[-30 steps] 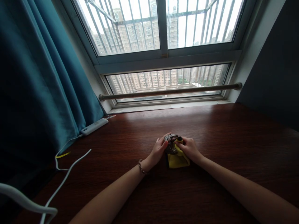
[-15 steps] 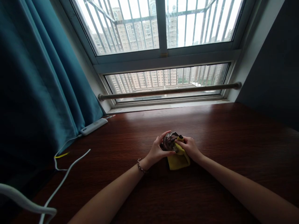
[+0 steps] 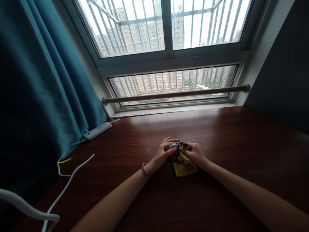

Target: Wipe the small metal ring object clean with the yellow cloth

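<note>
My left hand (image 3: 164, 152) curls its thumb and fingers around a small dark, shiny object (image 3: 177, 157) with glinting metallic or glassy parts; its exact kind I cannot make out. Pressed against the object's right side is a yellow cloth (image 3: 184, 169) with a dark edge, pinched by my right hand (image 3: 195, 155). The cloth's lower part hangs or lies flat below the hands. A small black round tip (image 3: 185, 146) shows at the right fingertips. My fingers hide much of the object.
Both hands are over a reddish-brown wooden table (image 3: 135, 135). At left lie a white power strip (image 3: 98, 130), white cables (image 3: 72, 174) and a yellow tie (image 3: 65, 160). A blue curtain (image 3: 60, 80) hangs there. A metal rail (image 3: 176, 95) crosses the window behind.
My left thumb has moved up onto the face of the dark object, which has turned and tilted. The right hand keeps its pinch on the yellow cloth, almost in place.
</note>
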Demonstrator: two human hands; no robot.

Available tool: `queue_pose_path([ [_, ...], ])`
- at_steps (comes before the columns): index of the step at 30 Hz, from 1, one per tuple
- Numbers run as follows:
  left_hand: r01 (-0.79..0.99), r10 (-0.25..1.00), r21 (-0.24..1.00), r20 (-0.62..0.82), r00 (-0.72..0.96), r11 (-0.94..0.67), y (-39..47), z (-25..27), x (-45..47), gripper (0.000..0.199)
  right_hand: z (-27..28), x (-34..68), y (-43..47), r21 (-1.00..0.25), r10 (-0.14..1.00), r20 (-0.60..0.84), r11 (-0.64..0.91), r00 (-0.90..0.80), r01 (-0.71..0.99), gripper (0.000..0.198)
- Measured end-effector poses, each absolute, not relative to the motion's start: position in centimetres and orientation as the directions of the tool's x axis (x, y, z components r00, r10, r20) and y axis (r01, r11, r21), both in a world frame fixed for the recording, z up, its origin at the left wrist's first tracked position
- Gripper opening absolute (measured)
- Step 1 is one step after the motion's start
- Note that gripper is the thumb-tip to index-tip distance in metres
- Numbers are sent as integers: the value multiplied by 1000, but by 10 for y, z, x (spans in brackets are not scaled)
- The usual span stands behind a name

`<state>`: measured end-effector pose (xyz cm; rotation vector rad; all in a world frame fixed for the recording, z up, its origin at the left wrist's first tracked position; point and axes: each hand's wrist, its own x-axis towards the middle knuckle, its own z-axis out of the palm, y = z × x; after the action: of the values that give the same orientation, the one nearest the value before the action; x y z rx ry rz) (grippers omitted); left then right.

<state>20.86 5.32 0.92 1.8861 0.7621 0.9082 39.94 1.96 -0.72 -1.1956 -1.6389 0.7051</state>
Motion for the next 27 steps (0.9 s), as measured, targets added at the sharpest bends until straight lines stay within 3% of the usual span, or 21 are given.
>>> queue_pose_path([
  [5, 168, 791, 871, 318, 522, -461, 55, -2, 212, 58, -7, 398, 19, -835, 922, 383, 369, -52, 408, 34],
  [12, 208, 778, 821, 377, 503, -532, 42, -8, 217, 118, -10, 399, 22, -843, 925, 378, 336, 20, 420, 37],
  [27, 196, 713, 824, 310, 629, -532, 51, 2, 211, 70, -6, 399, 17, -817, 915, 401, 375, -37, 437, 32],
])
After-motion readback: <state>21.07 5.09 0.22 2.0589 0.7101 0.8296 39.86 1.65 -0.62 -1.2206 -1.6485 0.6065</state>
